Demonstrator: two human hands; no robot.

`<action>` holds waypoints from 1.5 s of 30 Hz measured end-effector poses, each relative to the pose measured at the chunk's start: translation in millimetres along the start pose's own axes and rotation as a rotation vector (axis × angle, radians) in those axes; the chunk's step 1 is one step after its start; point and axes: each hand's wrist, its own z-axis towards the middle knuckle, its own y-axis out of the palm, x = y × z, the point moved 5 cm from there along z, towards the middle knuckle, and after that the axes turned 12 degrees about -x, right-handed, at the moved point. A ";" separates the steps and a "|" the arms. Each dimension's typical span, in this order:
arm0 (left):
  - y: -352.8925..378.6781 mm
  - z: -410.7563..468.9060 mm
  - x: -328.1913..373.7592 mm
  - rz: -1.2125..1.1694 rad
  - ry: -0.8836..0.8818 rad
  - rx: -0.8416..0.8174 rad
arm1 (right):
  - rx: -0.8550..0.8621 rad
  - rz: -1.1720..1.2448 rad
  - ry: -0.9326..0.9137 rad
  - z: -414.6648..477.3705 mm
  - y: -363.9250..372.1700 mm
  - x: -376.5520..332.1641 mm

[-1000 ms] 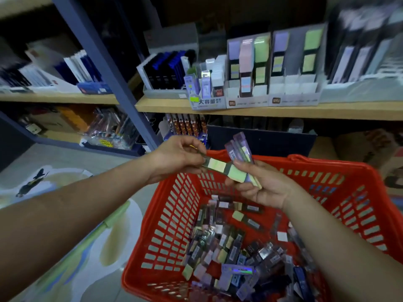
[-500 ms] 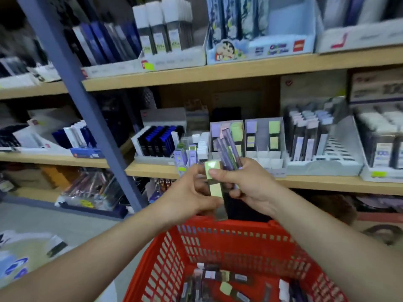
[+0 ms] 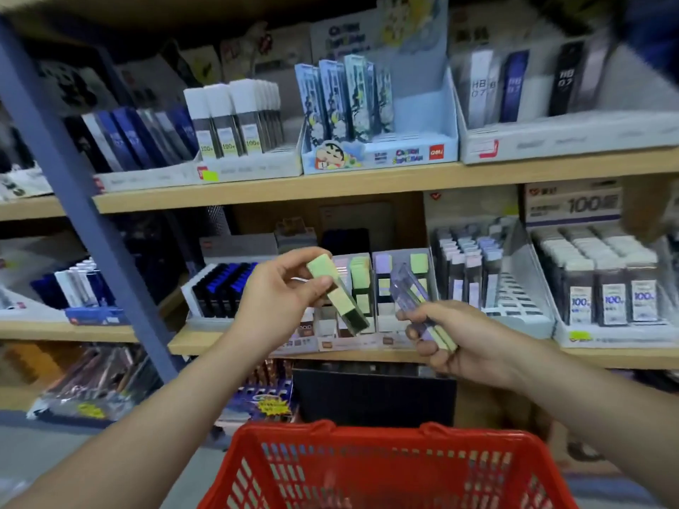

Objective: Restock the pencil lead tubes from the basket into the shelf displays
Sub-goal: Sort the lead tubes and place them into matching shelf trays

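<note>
the hands have parted: left hand point(image 3: 279, 299) pinches a green-capped tube point(image 3: 337, 293) tilted; right hand point(image 3: 466, 343) grips several tubes point(image 3: 422, 310) before the shelf point(image 3: 257, 189).

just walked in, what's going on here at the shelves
A person is restocking. The left hand holds one green-capped lead tube in front of the matching display box on the middle shelf, not yet slotted in. The right hand grips a few more tubes. The red basket sits below.
</note>
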 end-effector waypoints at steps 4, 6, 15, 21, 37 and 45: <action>1.1 22.6 -1.6 0.109 0.081 0.065 | 0.018 0.028 -0.043 0.8 -15.0 -8.5; 8.1 34.4 -6.3 0.178 0.075 0.077 | 0.014 0.036 -0.064 2.0 -18.8 -12.2; 31.2 66.9 -14.2 0.504 0.077 0.000 | 0.051 0.018 -0.101 13.9 -30.4 -16.9; 48.0 69.2 -30.5 0.803 0.051 -0.255 | 0.050 0.051 -0.120 26.5 -22.5 -25.4; 46.5 90.0 -27.6 0.891 0.059 -0.114 | -0.017 0.102 -0.119 42.4 -18.2 -19.8; 42.9 97.8 -24.9 0.795 0.003 -0.068 | -0.007 0.039 -0.135 42.5 -20.1 -20.0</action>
